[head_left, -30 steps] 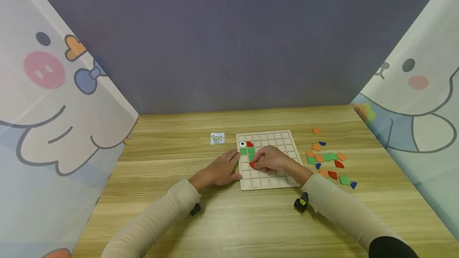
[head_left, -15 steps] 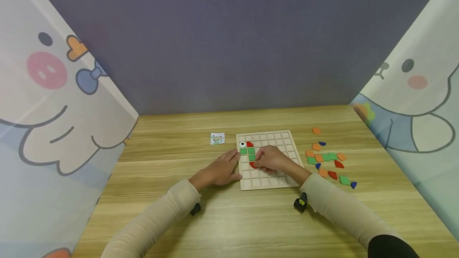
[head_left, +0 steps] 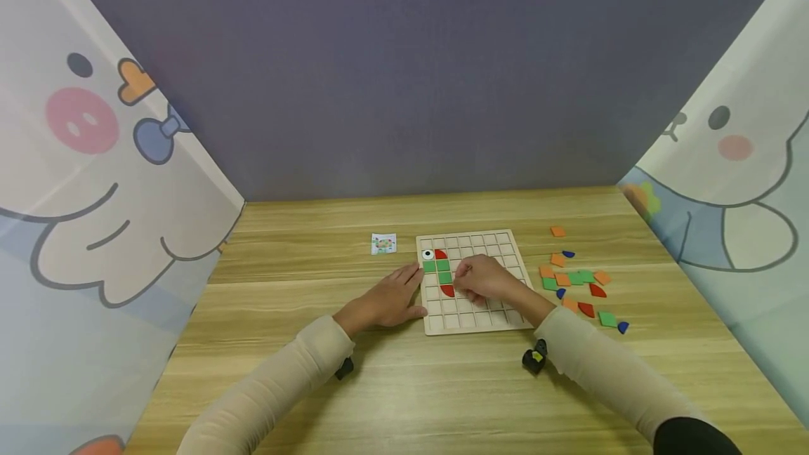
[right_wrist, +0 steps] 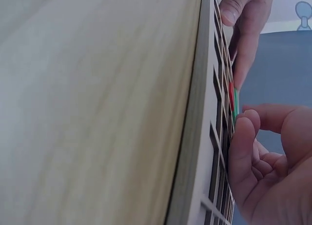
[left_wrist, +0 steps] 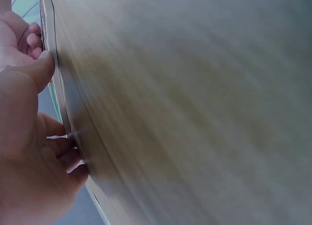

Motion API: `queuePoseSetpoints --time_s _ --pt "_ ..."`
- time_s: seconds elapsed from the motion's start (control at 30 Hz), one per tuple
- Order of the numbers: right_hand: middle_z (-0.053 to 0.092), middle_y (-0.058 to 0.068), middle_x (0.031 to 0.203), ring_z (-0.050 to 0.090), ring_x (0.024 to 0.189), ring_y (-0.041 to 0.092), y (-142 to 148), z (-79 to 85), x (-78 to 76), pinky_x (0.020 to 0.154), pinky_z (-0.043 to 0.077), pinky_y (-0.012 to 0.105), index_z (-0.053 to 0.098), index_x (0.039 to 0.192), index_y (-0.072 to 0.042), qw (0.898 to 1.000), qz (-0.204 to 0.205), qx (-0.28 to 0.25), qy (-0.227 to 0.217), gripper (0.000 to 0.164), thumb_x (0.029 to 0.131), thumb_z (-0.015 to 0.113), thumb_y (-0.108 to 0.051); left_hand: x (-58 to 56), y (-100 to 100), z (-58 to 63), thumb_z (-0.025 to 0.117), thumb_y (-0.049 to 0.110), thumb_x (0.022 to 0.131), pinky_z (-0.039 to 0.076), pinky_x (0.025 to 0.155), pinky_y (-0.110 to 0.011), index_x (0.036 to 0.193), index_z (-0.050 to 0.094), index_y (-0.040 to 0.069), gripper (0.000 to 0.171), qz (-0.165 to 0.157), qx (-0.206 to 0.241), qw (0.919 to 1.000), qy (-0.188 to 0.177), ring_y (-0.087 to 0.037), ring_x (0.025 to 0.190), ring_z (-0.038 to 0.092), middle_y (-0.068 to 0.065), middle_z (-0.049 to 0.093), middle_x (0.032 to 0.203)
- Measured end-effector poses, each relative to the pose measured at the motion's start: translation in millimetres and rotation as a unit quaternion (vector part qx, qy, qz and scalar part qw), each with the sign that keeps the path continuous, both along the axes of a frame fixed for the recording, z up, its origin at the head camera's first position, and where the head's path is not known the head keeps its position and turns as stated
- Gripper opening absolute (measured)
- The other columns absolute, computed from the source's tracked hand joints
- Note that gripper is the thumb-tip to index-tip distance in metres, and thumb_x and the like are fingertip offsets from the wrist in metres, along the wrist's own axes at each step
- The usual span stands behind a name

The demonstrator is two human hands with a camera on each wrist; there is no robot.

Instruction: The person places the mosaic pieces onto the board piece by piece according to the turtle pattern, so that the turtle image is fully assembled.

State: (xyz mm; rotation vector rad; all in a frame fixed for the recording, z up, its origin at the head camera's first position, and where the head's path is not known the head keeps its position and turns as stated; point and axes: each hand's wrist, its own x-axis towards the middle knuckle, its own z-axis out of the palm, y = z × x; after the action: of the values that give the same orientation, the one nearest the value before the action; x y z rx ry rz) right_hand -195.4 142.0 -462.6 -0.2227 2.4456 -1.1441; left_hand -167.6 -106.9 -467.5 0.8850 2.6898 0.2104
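Note:
A wooden grid board (head_left: 474, 325) lies on the table. On its left part sit a white eye tile (head_left: 428, 254), an upper red quarter-round tile (head_left: 441, 254), several green square tiles (head_left: 444, 277) and a lower red quarter-round tile (head_left: 447, 291). My left hand (head_left: 393, 297) rests against the board's left edge, its fingers fairly straight. Just right of the lower red tile, my right hand (head_left: 483, 279) hovers low over the grid. In the right wrist view, the fingers (right_wrist: 242, 147) are curled, thumb and forefinger tips together, and no tile shows between them.
A small picture card (head_left: 383, 244) lies left of the board. To the right are scattered loose tiles: orange ones (head_left: 557, 231), green ones (head_left: 607, 319), red ones (head_left: 586, 309) and blue ones (head_left: 623, 327). A grey panel (head_left: 417, 90) stands behind the table.
My right hand has let go of the lower red tile and drawn back slightly to the right, so more of that tile shows. My left hand has stayed in place.

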Motion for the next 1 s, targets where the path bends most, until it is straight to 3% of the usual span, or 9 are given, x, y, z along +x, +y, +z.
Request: queuePoseSetpoints --time_s 0.27,0.73,1.0 --pt "0.066 0.005 0.072 0.062 0.061 0.016 17 0.5 -4.7 0.054 0.057 0.029 0.069 0.101 -0.008 1.000 -0.017 -0.018 -0.011 0.017 0.100 0.063 -0.024 -0.7 0 -2.3 0.052 0.054 0.102 0.025 0.127 -0.046 0.163 0.018 0.002 0.087 -0.004 -0.006 1.0000 0.004 -0.031 0.159 0.016 -0.015 0.014 0.171" --pt "0.063 0.004 0.076 0.057 0.059 0.012 62 2.6 -11.8 0.053 0.050 0.024 0.065 0.109 0.000 0.996 -0.054 -0.054 -0.034 0.024 0.103 0.057 -0.022 -0.5 0 -3.0 0.052 0.054 0.103 0.023 0.128 -0.045 0.163 0.017 0.003 0.087 0.000 -0.009 1.0000 -0.003 -0.030 0.160 0.015 -0.015 0.013 0.172" --pt "0.065 0.008 0.081 0.059 0.064 0.016 94 11.2 -16.8 0.057 0.053 0.028 0.064 0.120 0.002 0.998 -0.047 -0.028 -0.011 0.032 0.105 0.054 -0.025 -0.3 -1 -1.9 0.053 0.053 0.103 0.023 0.128 -0.045 0.163 0.017 0.003 0.086 0.000 -0.004 1.0000 -0.005 -0.030 0.159 0.015 -0.015 0.013 0.172"
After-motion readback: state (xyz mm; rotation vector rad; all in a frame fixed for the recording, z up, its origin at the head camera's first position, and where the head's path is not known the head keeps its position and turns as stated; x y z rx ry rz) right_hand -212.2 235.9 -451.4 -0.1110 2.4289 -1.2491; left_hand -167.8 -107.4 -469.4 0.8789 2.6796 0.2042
